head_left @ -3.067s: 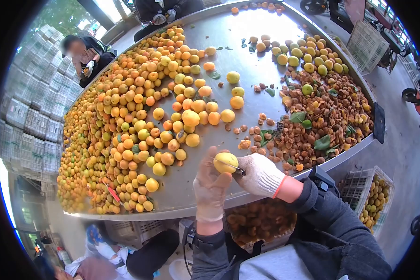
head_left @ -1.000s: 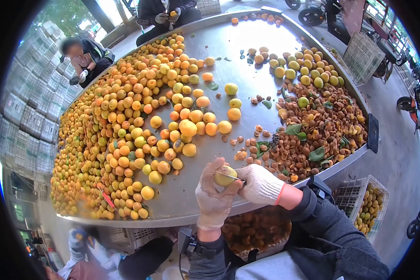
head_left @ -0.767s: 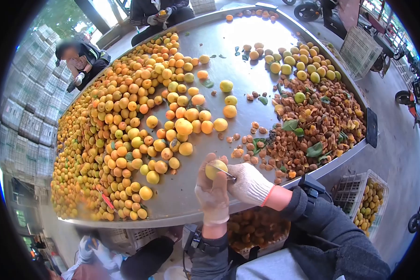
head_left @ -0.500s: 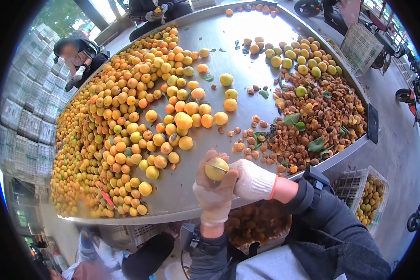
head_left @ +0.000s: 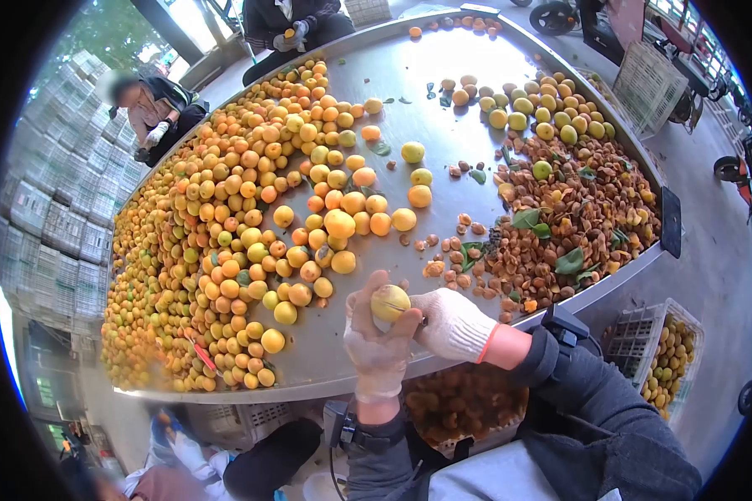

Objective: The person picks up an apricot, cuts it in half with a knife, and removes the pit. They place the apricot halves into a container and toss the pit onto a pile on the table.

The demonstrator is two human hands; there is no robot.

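My left hand (head_left: pixel 378 344), in a pale work glove, is closed around a yellow-green apricot (head_left: pixel 389 302) above the table's front edge. A thin line crosses the fruit's lower side; whether it is a cut or part of a blade is hard to tell. My right hand (head_left: pixel 454 326), in a white knit glove with an orange cuff, is closed beside the fruit. It grips a small knife, mostly hidden by the fingers. Whole apricots (head_left: pixel 340 224) lie to the left, and brown pits and scraps (head_left: pixel 576 217) with green leaves are heaped to the right.
The metal table (head_left: pixel 359 334) has a raised rim. A red-handled tool (head_left: pixel 204 357) lies among the fruit. Below the rim stands a container of brown pieces (head_left: pixel 468 397); a crate of fruit (head_left: pixel 667 355) is at right. Other people (head_left: pixel 154 113) sit around the table.
The apricot has turned slightly in my left hand, and the thin blade that lay across its face no longer shows there. My right hand stays close by. The view has shifted a little.
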